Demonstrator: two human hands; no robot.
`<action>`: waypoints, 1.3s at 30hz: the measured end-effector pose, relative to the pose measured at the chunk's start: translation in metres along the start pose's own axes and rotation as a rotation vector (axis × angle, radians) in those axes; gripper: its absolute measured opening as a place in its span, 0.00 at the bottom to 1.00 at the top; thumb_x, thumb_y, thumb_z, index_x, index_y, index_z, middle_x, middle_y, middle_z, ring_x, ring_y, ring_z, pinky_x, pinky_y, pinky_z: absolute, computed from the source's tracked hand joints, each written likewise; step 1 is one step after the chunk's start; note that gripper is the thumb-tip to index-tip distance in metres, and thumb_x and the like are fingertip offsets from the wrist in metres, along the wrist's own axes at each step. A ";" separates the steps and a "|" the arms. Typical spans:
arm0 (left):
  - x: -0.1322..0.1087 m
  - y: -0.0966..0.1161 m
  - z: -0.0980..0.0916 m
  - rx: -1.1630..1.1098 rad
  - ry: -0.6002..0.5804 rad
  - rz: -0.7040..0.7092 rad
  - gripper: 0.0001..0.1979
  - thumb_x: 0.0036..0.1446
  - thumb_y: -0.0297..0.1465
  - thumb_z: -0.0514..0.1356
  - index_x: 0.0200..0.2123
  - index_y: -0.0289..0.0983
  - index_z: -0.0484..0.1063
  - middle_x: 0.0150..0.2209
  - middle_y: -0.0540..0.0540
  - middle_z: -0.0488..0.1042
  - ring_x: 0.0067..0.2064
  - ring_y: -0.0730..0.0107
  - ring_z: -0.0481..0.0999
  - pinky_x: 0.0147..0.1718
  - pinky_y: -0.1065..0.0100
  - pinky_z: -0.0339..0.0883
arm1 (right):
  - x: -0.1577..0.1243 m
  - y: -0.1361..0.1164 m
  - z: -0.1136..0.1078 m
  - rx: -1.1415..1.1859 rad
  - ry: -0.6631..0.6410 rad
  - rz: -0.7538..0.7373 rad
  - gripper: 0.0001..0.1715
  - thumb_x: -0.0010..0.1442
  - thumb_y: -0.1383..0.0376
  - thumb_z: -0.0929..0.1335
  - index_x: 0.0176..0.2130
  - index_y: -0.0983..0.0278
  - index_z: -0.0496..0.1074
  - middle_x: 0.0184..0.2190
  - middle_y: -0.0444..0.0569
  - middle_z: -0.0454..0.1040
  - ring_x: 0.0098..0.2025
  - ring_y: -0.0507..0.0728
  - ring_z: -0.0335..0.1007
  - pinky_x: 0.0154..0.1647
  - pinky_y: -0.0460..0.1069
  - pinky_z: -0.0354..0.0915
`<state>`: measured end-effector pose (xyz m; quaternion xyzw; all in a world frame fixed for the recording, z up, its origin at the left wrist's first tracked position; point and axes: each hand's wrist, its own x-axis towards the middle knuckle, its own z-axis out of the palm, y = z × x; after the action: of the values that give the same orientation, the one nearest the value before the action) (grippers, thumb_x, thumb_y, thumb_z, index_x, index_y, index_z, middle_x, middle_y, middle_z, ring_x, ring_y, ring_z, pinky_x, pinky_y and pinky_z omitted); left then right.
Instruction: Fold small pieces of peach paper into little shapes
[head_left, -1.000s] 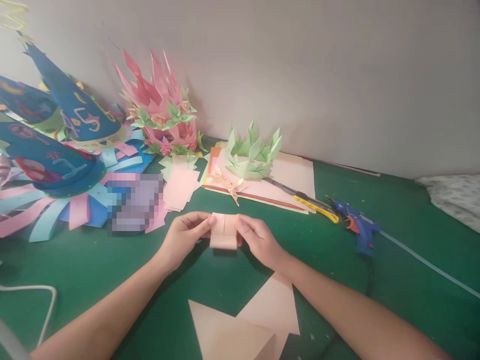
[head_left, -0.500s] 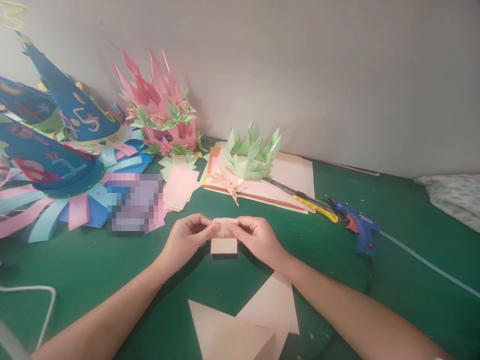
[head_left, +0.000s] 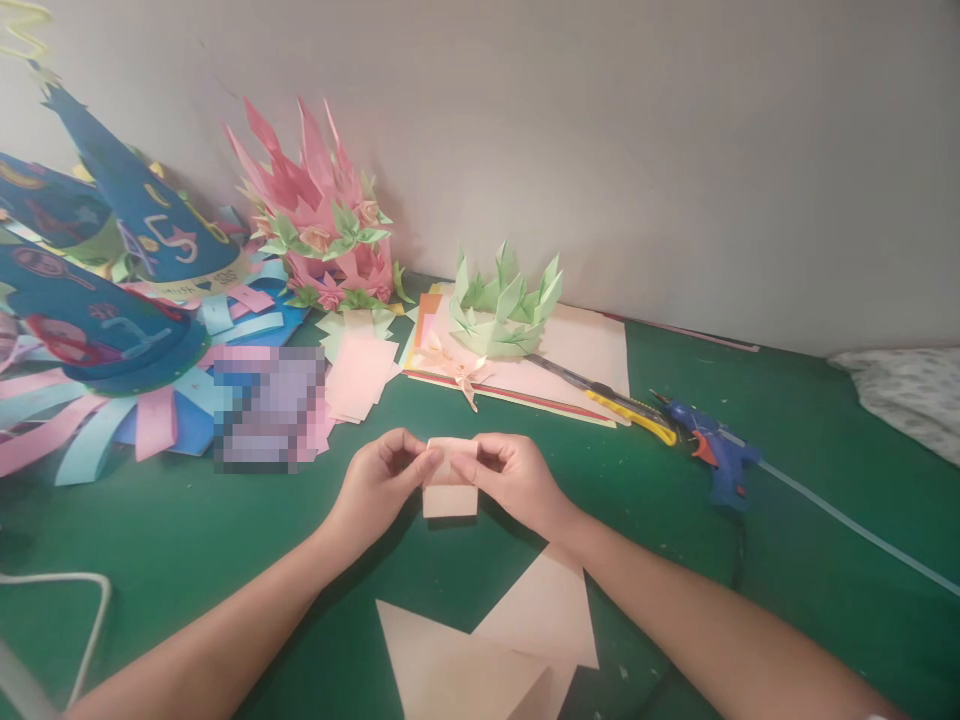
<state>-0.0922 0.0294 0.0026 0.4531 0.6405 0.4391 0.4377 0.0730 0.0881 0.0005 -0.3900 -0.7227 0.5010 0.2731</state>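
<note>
A small folded piece of peach paper point(head_left: 450, 494) is held just above the green table point(head_left: 187, 530), in the middle of the view. My left hand point(head_left: 379, 483) pinches its upper left corner with curled fingers. My right hand point(head_left: 510, 475) pinches the upper right corner the same way, thumb and forefinger meeting over the top fold. Both forearms reach in from the bottom edge. Larger peach paper triangles point(head_left: 487, 655) lie on the table below my hands.
Blue paper cone hats point(head_left: 112, 270) with coloured strips stand at the left. A pink spiky paper crown point(head_left: 315, 215) and a green paper crown point(head_left: 506, 305) sit near the wall. A yellow utility knife point(head_left: 622, 408), a blue glue gun point(head_left: 712, 455) and peach sheets point(head_left: 360, 372) lie behind.
The top of the folded paper has been folded down further, so it looks shorter. My fingers have closed inward over its upper edge. My arms have hardly moved.
</note>
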 end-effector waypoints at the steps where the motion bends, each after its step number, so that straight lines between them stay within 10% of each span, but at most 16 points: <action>1: 0.000 0.000 0.000 0.002 0.001 0.004 0.13 0.48 0.39 0.60 0.22 0.37 0.64 0.20 0.54 0.64 0.23 0.77 0.61 0.23 0.75 0.55 | 0.000 0.001 0.001 -0.001 0.000 0.000 0.23 0.53 0.58 0.65 0.17 0.64 0.49 0.17 0.39 0.47 0.22 0.47 0.43 0.21 0.44 0.44; 22: -0.001 0.003 -0.002 0.129 -0.113 0.014 0.16 0.53 0.41 0.55 0.20 0.36 0.61 0.19 0.55 0.59 0.22 0.78 0.57 0.22 0.75 0.51 | -0.002 0.007 0.003 0.013 0.034 -0.018 0.20 0.54 0.61 0.65 0.19 0.64 0.52 0.18 0.39 0.49 0.22 0.47 0.45 0.22 0.44 0.46; 30: -0.004 0.005 0.004 -0.152 -0.247 -0.064 0.12 0.50 0.36 0.60 0.35 0.36 0.67 0.32 0.49 0.70 0.32 0.73 0.69 0.30 0.73 0.63 | -0.002 0.007 0.003 0.075 0.119 0.000 0.20 0.54 0.59 0.65 0.20 0.64 0.52 0.19 0.38 0.48 0.22 0.47 0.45 0.21 0.43 0.46; 39: -0.005 0.003 0.007 -0.158 -0.247 -0.070 0.11 0.51 0.35 0.60 0.35 0.35 0.65 0.30 0.49 0.69 0.30 0.74 0.69 0.29 0.72 0.63 | -0.002 0.005 0.005 0.161 0.015 -0.060 0.13 0.50 0.62 0.70 0.37 0.64 0.71 0.32 0.46 0.71 0.32 0.53 0.65 0.32 0.46 0.61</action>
<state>-0.0843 0.0265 0.0047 0.4451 0.5609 0.4136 0.5623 0.0721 0.0847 -0.0061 -0.3488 -0.6894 0.5462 0.3236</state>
